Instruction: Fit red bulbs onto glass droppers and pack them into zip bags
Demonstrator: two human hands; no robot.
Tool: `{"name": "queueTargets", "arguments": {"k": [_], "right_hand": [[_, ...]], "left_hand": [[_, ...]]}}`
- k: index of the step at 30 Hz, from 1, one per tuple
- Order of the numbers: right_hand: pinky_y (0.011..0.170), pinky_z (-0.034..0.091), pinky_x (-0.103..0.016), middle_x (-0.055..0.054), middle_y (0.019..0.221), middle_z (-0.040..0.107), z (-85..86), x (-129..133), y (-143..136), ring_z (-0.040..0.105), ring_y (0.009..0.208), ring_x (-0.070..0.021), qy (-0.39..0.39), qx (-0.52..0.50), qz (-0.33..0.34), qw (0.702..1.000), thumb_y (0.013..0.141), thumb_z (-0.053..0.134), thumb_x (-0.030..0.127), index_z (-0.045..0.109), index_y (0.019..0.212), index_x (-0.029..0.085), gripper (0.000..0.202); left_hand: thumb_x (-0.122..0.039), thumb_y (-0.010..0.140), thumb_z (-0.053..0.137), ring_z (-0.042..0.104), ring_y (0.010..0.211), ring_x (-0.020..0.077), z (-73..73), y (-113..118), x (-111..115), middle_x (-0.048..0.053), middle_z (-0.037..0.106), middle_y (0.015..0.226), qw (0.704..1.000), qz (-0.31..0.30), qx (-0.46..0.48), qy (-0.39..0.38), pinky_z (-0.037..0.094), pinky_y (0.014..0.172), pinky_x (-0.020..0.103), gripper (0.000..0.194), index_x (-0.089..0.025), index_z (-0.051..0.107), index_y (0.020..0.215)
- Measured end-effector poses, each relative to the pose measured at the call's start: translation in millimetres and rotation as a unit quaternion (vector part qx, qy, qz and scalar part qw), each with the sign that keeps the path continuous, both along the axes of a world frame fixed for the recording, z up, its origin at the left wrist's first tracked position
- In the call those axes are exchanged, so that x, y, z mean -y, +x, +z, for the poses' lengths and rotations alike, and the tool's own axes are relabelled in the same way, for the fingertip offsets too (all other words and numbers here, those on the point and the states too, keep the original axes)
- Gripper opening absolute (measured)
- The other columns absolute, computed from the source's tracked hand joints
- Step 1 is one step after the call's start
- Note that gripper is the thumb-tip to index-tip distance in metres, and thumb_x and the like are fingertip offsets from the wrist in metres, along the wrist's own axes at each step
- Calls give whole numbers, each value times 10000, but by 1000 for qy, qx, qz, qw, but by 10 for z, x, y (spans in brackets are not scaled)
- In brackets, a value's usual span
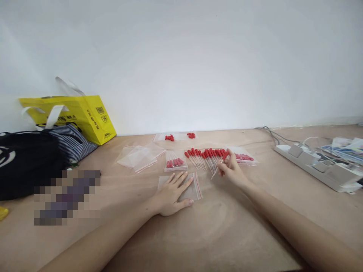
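Note:
My left hand (173, 193) lies flat, fingers spread, on a clear zip bag (195, 187) with a red stripe along its right edge. Between the fingers of my right hand (231, 170) is a dropper (225, 156) with a red bulb, its thin clear tip pointing down to the left. Just beyond my hands runs a row of loose red-bulbed droppers (210, 153). Left of that row is a zip bag of droppers (175, 163), bulbs toward me. Another filled zip bag (245, 159) lies behind my right hand, which partly hides it.
Flat clear bags (138, 158) overlap at the left. Near the wall are more bagged red bulbs (169, 138). A yellow bag (93, 117), a striped pouch (72, 141) and a black bag (28, 162) stand left. A white power strip (314, 166) and papers (347, 147) occupy the right.

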State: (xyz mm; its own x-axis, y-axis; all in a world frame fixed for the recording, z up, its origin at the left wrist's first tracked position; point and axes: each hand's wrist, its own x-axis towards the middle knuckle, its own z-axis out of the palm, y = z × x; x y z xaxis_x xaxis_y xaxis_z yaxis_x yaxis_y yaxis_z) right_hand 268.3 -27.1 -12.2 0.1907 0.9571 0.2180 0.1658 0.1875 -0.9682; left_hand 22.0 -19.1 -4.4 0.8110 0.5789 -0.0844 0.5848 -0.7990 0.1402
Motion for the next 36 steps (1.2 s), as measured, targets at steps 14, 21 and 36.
{"name": "queueTargets", "arguments": {"k": [14,21,36], "right_hand": [[580,474,-294,43,667,537,-265,36,-335,573,553,-116,-36,-195,28,980,637,571,522,313,957,218,512],[559,418,-249,-3,687,560,-261,74,-139,493,572,-95,-44,43,114,992,677,576,443,561,844,158,331],[476,333,-203,27,614,511,-193,82,179,421,526,-76,-74,138,205,966,641,634,359,584,730,161,222]], "left_hand": [[-612,803,256,49,1300,232,5,45,3,85,80,1419,1000,17,18,-11,72,1050,445,699,-211,108,1356],[-599,809,263,62,1299,237,-8,94,-4,85,93,1419,999,5,36,-18,77,1048,453,685,-214,111,1355],[-452,851,345,219,1269,222,57,-117,-17,45,271,1379,997,-2,77,-26,186,1032,449,475,-265,326,1286]]}}
